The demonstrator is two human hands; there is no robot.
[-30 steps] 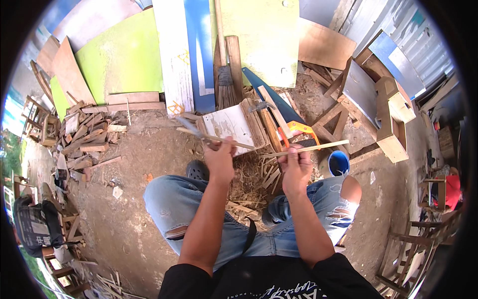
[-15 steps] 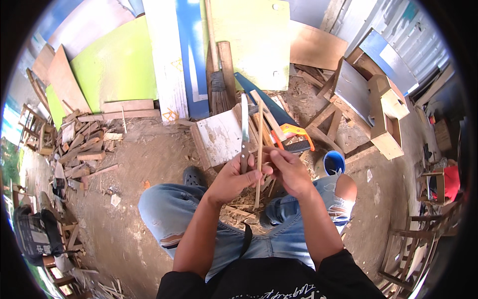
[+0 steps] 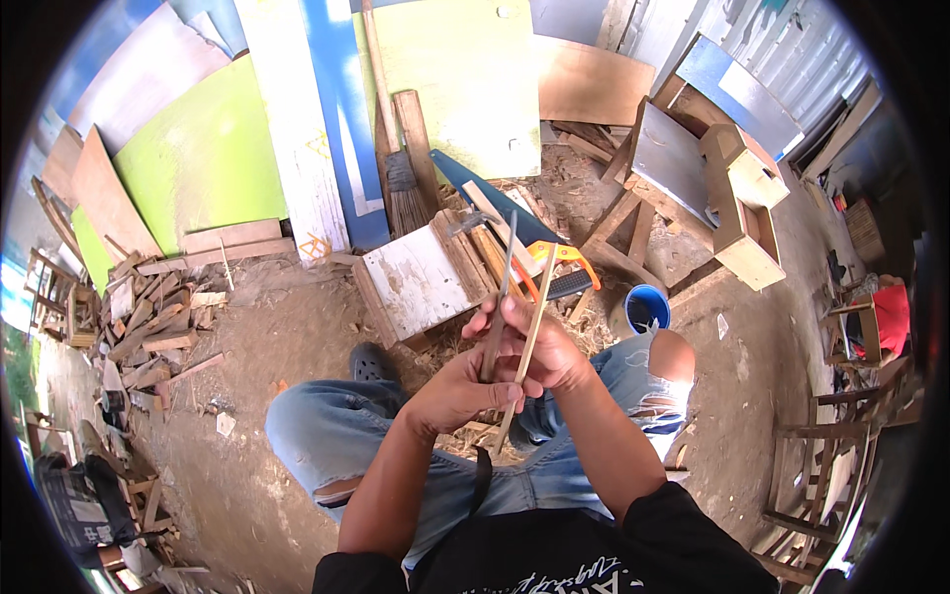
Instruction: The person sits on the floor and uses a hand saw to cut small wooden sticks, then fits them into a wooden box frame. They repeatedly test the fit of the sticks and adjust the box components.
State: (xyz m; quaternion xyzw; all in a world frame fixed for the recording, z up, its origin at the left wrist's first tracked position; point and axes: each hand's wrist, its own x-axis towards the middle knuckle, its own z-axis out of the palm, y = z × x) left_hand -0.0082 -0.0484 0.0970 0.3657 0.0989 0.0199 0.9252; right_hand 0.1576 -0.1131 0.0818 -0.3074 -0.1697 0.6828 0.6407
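In front of my knees both hands are close together. My left hand [image 3: 453, 393] pinches a thin wooden stick [image 3: 535, 322] with its thumb; the stick slants up to the right. A knife [image 3: 508, 259] points upward beside it, its blade seen nearly edge-on. The wooden knife handle runs down between my hands, its lower end against the left hand. My right hand [image 3: 554, 351] has its fingers curled round the upper handle, behind the stick. Overlapping fingers partly hide both grips.
Just ahead sits a wooden block stand [image 3: 414, 282] with a hammer [image 3: 465, 224], an orange-handled saw [image 3: 569, 259] and wood strips. A blue-rimmed bucket [image 3: 648, 309] stands by my right knee. Scrap wood [image 3: 158, 317] is heaped left; a wooden frame [image 3: 643, 213] stands at the far right.
The knife has turned edge-on and tilted right, and my right fingers have moved onto its handle. The stick leans further right. The whole view has shifted slightly.
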